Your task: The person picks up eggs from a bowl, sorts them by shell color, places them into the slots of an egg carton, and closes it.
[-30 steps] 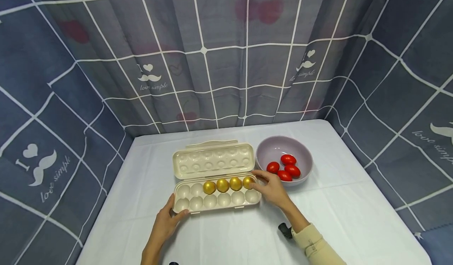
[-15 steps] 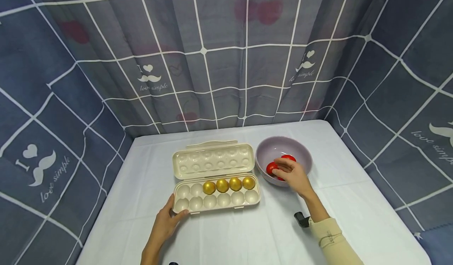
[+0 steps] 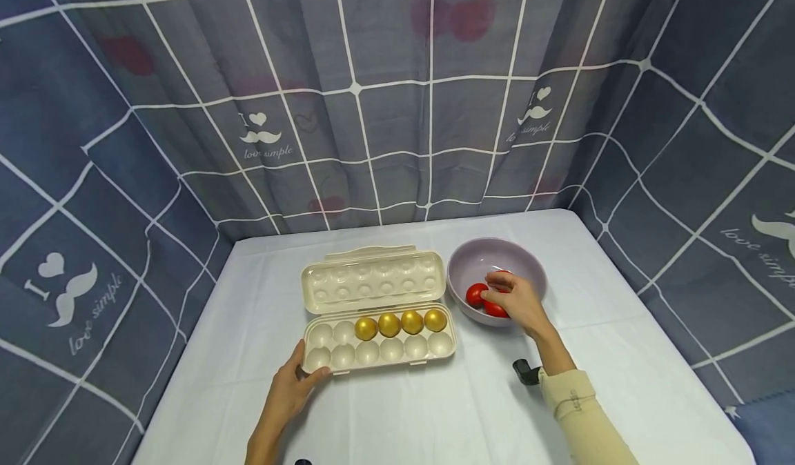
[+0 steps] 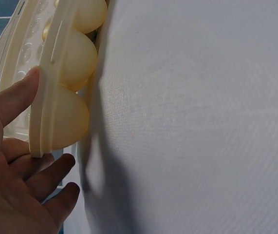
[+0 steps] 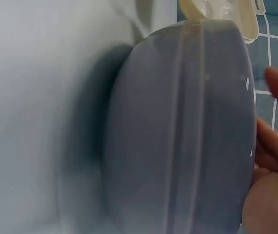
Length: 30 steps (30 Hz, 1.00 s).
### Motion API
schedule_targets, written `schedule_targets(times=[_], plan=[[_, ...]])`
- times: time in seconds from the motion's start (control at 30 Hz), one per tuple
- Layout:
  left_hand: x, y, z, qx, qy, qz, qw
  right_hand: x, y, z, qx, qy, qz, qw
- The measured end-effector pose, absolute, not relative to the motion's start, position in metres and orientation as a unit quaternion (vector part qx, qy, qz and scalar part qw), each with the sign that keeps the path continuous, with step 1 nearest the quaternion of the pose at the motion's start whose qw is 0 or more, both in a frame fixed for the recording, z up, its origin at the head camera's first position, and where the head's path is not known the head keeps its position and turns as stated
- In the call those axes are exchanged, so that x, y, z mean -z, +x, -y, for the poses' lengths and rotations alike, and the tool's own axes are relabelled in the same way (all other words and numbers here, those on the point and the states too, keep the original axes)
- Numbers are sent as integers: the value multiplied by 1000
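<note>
A cream egg carton [image 3: 393, 363] lies with its lid [image 3: 373, 282] laid back; several gold eggs [image 3: 389, 325] sit in its far row, towards the right. The left hand [image 3: 287, 394] grips the carton's left end, thumb over the rim and fingers below; the left wrist view shows the thumb [image 4: 19, 97] on the edge. To the right stands a mauve bowl [image 3: 462, 265] with red eggs [image 3: 477, 294] inside. Over it reaches the right hand [image 3: 520, 305], thumb and fingers apart, close to the red eggs and partly covering them. In the right wrist view the bowl's wall [image 5: 177, 136] hides the fingertips.
The table has a white cloth [image 3: 397, 423], and a checked curtain [image 3: 397, 127] surrounds it on the back and sides. A black object [image 3: 526, 372] shows at the right wrist, by the beige sleeve [image 3: 574, 403].
The right hand has left the gold egg at the carton's right end and moved right, over the bowl. The left hand has stayed on the carton.
</note>
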<state>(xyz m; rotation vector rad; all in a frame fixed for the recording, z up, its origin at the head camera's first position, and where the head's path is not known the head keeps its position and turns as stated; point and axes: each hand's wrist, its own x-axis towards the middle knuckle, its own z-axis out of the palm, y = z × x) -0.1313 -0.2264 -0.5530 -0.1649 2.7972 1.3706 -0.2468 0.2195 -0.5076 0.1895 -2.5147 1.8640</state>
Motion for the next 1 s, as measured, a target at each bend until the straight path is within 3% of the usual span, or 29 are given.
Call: schedule_targets(times=[0.57, 1.0], plan=[[552, -131, 228, -448, -54, -892, 17, 510, -276, -199, -567, -4, 822, -59], [552, -129, 226, -438, -51, -898, 11, 519, -285, -192, -564, 32, 819, -97]])
